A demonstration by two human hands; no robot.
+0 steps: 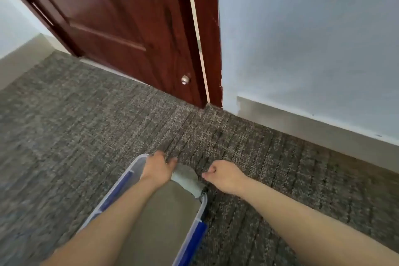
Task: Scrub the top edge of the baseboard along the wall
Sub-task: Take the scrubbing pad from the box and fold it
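The pale baseboard point(302, 124) runs along the foot of the light blue wall point(313, 39) on the right, from the door frame toward the right edge. Both hands are well short of it, over the carpet. My left hand point(158, 169) lies on the far end of a clear plastic bin with blue latches point(197, 235), its fingers bent down over the rim. To the right of the bin, my right hand point(222, 177) hovers with its fingers curled in and nothing visible in it. A whitish rounded object point(186, 179) shows between the hands; I cannot tell what it is.
A dark red wooden door point(121, 28) with a metal knob point(185, 80) stands shut in the corner left of the wall. Grey patterned carpet point(86, 125) covers the floor. A khaki surface point(159, 222) fills the space between the bin's sides. Another baseboard point(23, 58) runs at the far left.
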